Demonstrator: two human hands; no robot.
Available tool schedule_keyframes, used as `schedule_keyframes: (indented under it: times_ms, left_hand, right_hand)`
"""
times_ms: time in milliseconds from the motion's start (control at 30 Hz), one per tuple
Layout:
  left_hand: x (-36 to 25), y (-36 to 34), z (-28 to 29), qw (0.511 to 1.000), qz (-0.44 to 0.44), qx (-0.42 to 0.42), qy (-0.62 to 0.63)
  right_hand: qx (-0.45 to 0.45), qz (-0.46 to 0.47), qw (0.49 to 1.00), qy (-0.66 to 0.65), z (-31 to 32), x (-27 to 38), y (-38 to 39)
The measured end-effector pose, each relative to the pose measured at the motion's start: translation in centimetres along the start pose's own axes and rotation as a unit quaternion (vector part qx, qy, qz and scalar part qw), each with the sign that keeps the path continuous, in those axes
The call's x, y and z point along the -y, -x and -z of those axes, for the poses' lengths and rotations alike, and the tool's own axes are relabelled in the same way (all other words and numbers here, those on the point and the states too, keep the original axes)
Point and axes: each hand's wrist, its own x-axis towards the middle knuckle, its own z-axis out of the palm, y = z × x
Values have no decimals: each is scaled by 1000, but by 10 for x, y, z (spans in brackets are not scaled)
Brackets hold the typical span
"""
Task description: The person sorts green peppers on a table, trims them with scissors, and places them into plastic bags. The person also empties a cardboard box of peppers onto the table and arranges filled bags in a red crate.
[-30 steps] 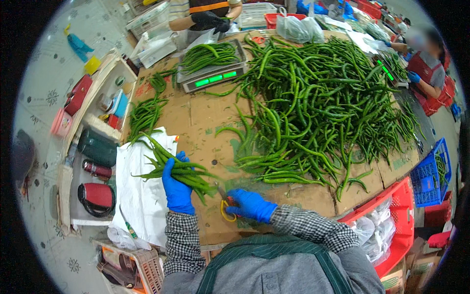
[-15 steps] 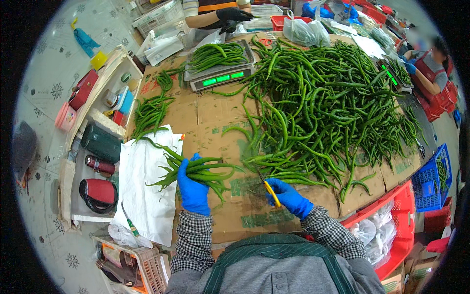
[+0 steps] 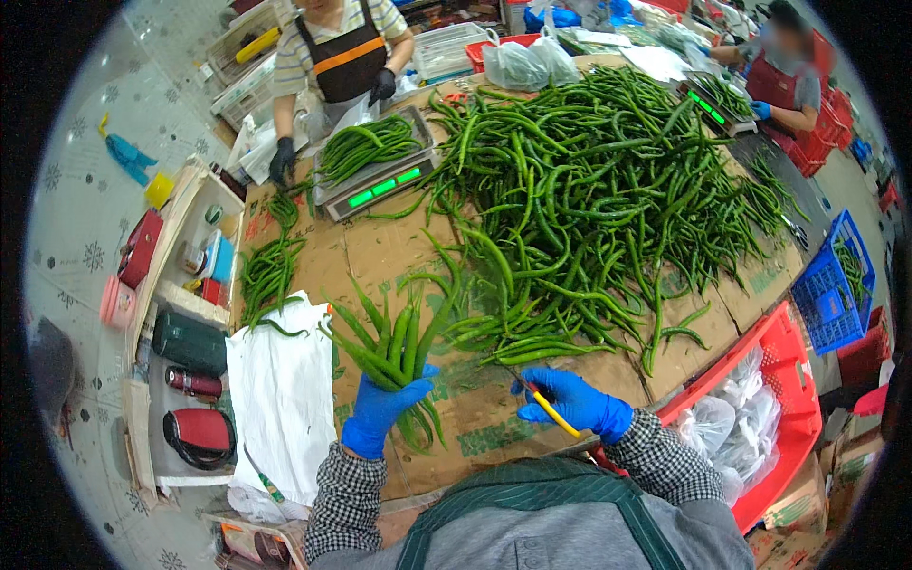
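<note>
In a blue glove, my left hand (image 3: pixel 385 415) is wrapped round a bunch of long green chili peppers (image 3: pixel 399 344). Most of them fan upward out of the fist, and some tips hang below it. To its right, my right hand (image 3: pixel 579 407), also gloved in blue, is closed on yellow-handled scissors (image 3: pixel 555 414). Their dark blades point up and left, apart from the bunch. Beyond both hands, a large heap of green chili peppers (image 3: pixel 589 199) covers the right and far side of the cardboard-covered table (image 3: pixel 375 255).
A scale (image 3: pixel 380 190) bearing peppers stands at the far left, and a loose row of peppers (image 3: pixel 269 271) lies beside it. White cloth (image 3: pixel 280 380) drapes the left edge. A red crate (image 3: pixel 788 408) with plastic bags stands at right. Two co-workers (image 3: pixel 347 57) are across the table and far right.
My left hand has come nearer and turned the bunch from lying sideways to pointing upward. The scissors moved slightly nearer and right. The co-worker opposite now reaches toward the loose peppers by the scale.
</note>
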Motion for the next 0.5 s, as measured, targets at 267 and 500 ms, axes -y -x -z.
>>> schedule_keyframes:
  times_ms: [267,500]
  left_hand:
    - [2,16,-7,972,-59,17,-229]
    - [-6,19,-1,990,19,106,-93]
  right_hand:
    - [-89,14,971,219,6,41,-17]
    - [-74,31,969,234,16,26,-18]
